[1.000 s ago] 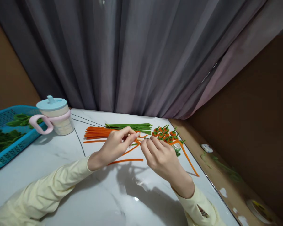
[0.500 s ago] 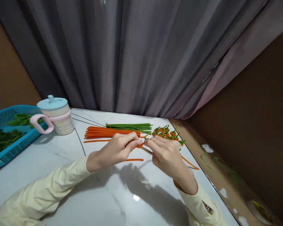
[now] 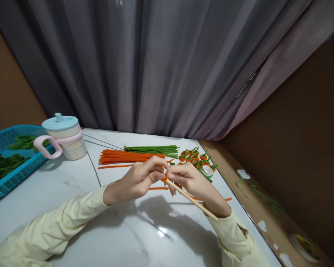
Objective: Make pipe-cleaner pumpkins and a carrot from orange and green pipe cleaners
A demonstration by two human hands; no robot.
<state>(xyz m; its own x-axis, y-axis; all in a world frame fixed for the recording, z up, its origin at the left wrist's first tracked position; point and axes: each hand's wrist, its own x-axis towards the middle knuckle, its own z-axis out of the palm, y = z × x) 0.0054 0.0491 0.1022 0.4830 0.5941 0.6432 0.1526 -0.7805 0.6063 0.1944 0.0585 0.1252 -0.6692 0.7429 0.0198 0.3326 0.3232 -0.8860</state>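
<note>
Close in, the 2 hands meet over the white counter (image 3: 72,207), both in pale yellow sleeves. The right hand (image 3: 190,180) is curled narrow around a thin wooden stick (image 3: 193,200); the stick runs from its fingertips back along the wrist toward the sleeve. The left hand (image 3: 139,180) is pinched shut, thumb and forefinger pressing an orange pipe cleaner (image 3: 164,178) against the stick's front end, where it curls in a small loop between the 2 sets of fingertips.

Against 0.5 s ago, the stick is now plainly in view along the right wrist, where before only a short bit showed between the hands. The right hand has turned palm-inward and sits a little lower, and the left hand has closed in nearer to it. The loose orange tail that trailed off to the right lies flatter on the counter now.

Just beyond the hands lies a short orange piece (image 3: 158,188). Farther back sit an orange bundle (image 3: 125,156) and, behind it, a green bundle (image 3: 153,149), side by side. To their right is a cluster of small orange-and-green pieces (image 3: 194,157), with a small white ring (image 3: 207,170) beside it.

Far left stands a cup (image 3: 64,137) with a blue lid and pink handle, touching a blue basket (image 3: 6,174) that holds green pieces. A grey curtain (image 3: 156,66) hangs behind.
</note>
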